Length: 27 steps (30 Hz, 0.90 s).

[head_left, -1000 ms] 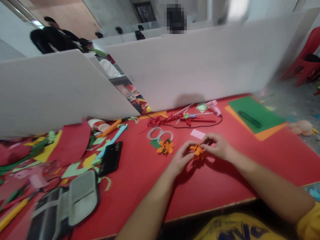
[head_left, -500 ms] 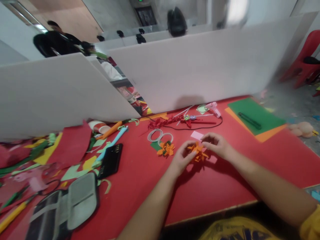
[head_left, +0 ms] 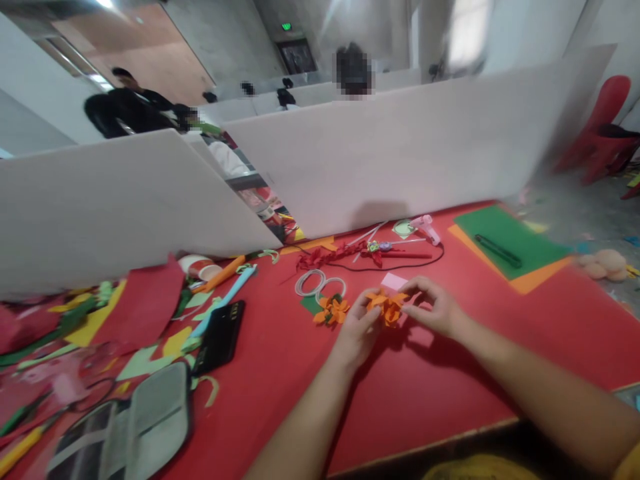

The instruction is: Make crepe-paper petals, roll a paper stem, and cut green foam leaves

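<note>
An orange paper flower (head_left: 388,309) with folded petals is held just above the red table. My left hand (head_left: 359,328) grips it from the left, thumb in front and fingers behind. On the other side, my right hand (head_left: 434,308) has its thumb and curled fingers at the petals' right edge; the exact contact is hard to make out. Another orange flower cluster (head_left: 331,311) with green centres lies to the left, beside two pale rings (head_left: 311,283) and a green paper piece (head_left: 312,305). Behind my hands lies a pink paper slip (head_left: 393,282).
A pink glue gun (head_left: 426,229) and red paper flower stem (head_left: 345,253) lie near the white partition (head_left: 390,147). Green sheets (head_left: 515,233) bear a dark cutter (head_left: 497,251). Leftward are a black phone (head_left: 219,337), an open grey case (head_left: 160,420) and paper scraps. People sit beyond.
The flower has turned and shifted slightly left in my left hand, its petals facing me more. My right hand's thumb has dropped lower along the petals. The camera view has tilted up a little.
</note>
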Motion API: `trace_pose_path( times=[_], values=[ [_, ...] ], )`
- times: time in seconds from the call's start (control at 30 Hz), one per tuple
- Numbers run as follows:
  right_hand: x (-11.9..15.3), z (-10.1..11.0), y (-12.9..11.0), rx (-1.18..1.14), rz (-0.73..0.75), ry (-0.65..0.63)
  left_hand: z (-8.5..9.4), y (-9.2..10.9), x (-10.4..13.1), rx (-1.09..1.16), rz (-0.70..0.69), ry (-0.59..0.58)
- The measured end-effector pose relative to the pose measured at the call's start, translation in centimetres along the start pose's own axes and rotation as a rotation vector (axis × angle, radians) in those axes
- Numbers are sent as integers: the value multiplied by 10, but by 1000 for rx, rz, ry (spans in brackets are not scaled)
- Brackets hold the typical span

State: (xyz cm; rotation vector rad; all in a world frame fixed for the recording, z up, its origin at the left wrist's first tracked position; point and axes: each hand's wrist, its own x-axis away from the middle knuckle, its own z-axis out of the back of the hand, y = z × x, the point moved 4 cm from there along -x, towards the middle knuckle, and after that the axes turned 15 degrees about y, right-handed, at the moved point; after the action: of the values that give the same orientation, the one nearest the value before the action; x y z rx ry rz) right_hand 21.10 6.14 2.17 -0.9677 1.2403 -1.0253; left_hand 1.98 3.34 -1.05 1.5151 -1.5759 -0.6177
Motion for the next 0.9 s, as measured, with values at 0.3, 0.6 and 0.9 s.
trace_pose_path(
  times=[0.3,0.6,0.9],
  values=[
    [4,-7,7,-148,-183,-31,6,-2,-7,132,71,80],
    [2,-20,14,-265,-265,75,4,-9,-7,256,214,191],
    [-13,0,15,-260,-321,121,-7,-7,4,-148,36,-16]
  ],
)
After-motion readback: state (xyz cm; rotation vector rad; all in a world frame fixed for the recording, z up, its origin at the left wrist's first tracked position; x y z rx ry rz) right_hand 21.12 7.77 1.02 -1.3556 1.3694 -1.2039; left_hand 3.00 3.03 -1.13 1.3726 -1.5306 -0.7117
